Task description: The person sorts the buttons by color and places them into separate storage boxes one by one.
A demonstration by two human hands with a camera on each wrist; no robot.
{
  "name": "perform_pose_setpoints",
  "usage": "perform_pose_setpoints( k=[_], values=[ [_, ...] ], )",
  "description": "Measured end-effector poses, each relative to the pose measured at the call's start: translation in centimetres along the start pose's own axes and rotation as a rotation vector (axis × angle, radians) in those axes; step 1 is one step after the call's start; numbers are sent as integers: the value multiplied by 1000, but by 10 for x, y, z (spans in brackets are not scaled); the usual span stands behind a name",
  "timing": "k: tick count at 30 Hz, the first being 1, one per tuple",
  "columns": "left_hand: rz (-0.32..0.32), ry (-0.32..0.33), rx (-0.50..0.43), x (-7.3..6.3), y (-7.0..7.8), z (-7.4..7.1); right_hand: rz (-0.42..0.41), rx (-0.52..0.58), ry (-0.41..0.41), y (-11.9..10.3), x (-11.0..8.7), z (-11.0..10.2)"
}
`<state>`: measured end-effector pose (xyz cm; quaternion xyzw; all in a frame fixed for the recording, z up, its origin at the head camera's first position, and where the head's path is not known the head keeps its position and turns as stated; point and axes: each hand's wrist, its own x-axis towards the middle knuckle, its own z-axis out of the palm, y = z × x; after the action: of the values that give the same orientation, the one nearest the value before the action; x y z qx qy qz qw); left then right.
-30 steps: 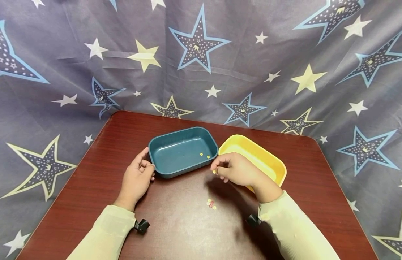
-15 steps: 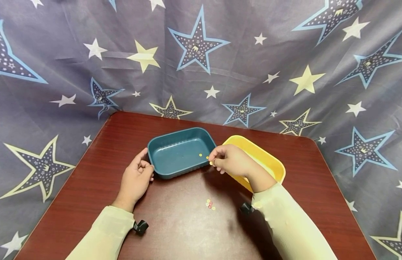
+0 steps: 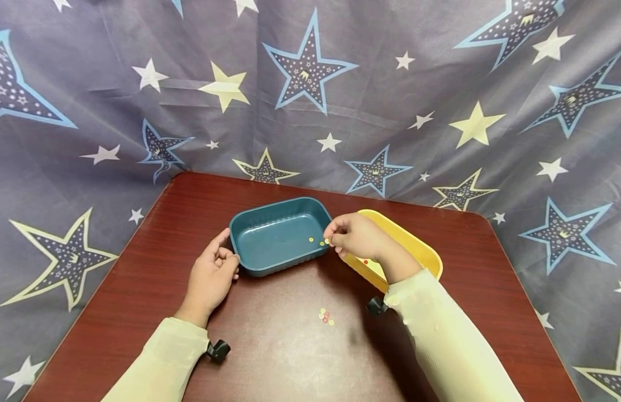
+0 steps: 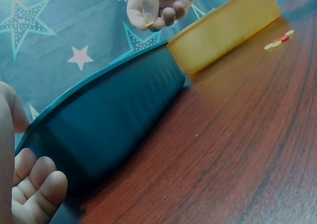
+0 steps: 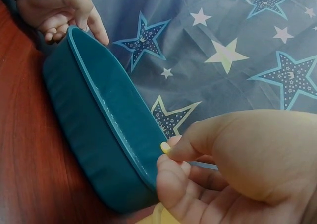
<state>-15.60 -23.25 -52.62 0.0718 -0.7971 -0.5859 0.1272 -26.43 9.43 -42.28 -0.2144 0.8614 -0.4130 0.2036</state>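
Observation:
In the head view, my left hand (image 3: 208,281) rests at the left end of a teal bin (image 3: 257,267), its index finger straight along the wall and its thumb at the front corner. The other fingers are bent beside it, as the left wrist view shows. My right hand (image 3: 363,240) pinches a small yellow disc (image 5: 166,147) between thumb and fingertips, over the teal bin's right rim. Inside that bin lie a yellow disc (image 3: 311,239) and another yellow disc (image 3: 322,243) near the right end.
A yellow bin (image 3: 423,248) stands right of the teal one, partly hidden by my right arm; a red disc (image 3: 366,262) shows inside. Several loose yellow and red discs (image 3: 326,317) lie on the brown table (image 3: 275,340). A starry cloth (image 3: 371,106) hangs behind.
My right hand has moved up and slightly left with the yellow disc, from above the table to the teal bin's right rim. My left hand stays put.

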Motion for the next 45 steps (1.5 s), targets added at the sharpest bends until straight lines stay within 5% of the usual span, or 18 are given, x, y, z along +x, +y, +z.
perform_pose_setpoints(
  k=[20,45],
  values=[
    [-11,-4,-6,1,0,0,40,-22,2,2,28,3],
    [-7,0,-11,2,-4,1,88,-40,18,-1,35,10]
  ],
)
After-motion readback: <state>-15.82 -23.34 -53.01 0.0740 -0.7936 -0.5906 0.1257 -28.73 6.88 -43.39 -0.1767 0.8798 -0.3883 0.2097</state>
